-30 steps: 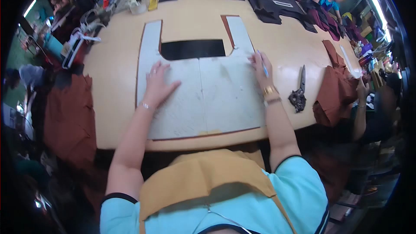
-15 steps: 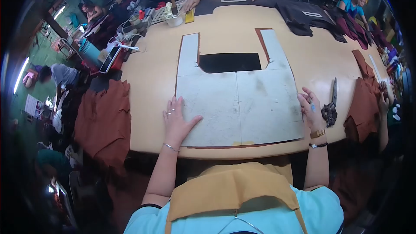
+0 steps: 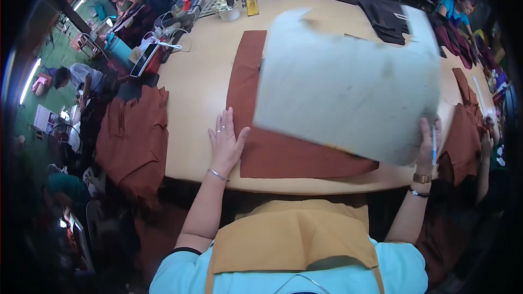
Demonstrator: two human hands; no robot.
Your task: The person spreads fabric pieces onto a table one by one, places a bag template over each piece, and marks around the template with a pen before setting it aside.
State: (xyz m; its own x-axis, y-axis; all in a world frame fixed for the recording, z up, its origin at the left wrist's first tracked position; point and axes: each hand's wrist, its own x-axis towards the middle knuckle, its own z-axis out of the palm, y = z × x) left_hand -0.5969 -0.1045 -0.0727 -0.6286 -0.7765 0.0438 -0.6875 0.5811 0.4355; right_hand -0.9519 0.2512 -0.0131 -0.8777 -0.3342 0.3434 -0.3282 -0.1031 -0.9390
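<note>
notched, smudged pale board (image 3: 348, 87) over brown sheet (image 3: 289, 158)

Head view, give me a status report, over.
Right hand holds pale grey notched sheet, tilted. Left hand open at left edge of reddish-brown fabric piece. Sheet hides much of fabric.

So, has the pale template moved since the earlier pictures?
Yes. Judged against the white tub, the pale template has shifted right and away from the near edge of the table, uncovering brown cloth.
</note>
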